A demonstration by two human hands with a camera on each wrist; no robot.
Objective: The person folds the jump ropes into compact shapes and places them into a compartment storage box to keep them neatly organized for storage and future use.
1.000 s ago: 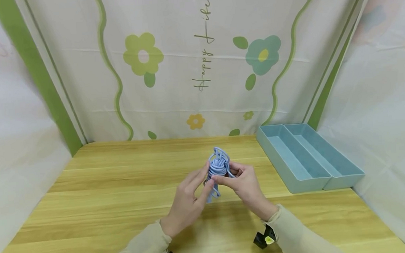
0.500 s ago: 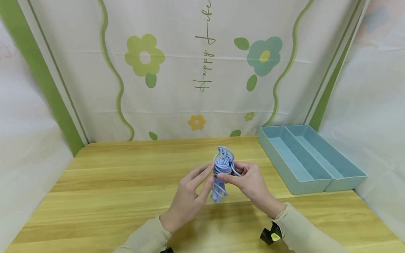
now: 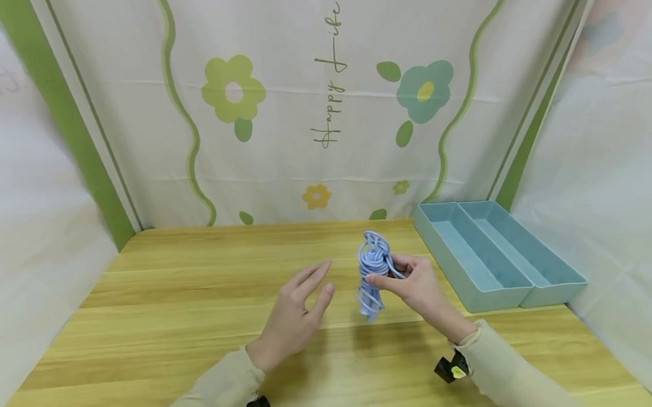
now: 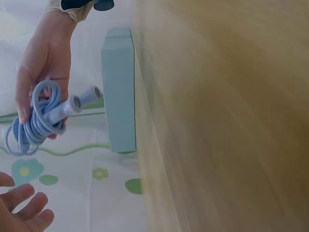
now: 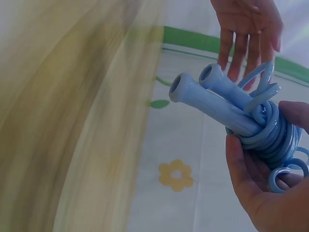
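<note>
A light blue jump rope (image 3: 374, 263) is wound in a bundle around its two handles. My right hand (image 3: 419, 284) grips the bundle between thumb and fingers, holding it above the table. In the right wrist view both handles (image 5: 217, 104) poke out of the coils (image 5: 275, 135), their hollow ends facing the table side. My left hand (image 3: 293, 319) hovers to the left of the rope, apart from it, with its fingers extended and nothing in them. The left wrist view shows the left fingers (image 4: 26, 208) clear of the rope.
Two light blue rectangular trays (image 3: 499, 290) stand side by side at the right of the wooden table (image 3: 198, 296). A white flowered cloth (image 3: 279, 157) hangs behind the table, with more cloth at both sides.
My left hand has let go of the jump rope and drawn back slightly left. My right hand has carried the bundle a little to the right, towards the trays.
</note>
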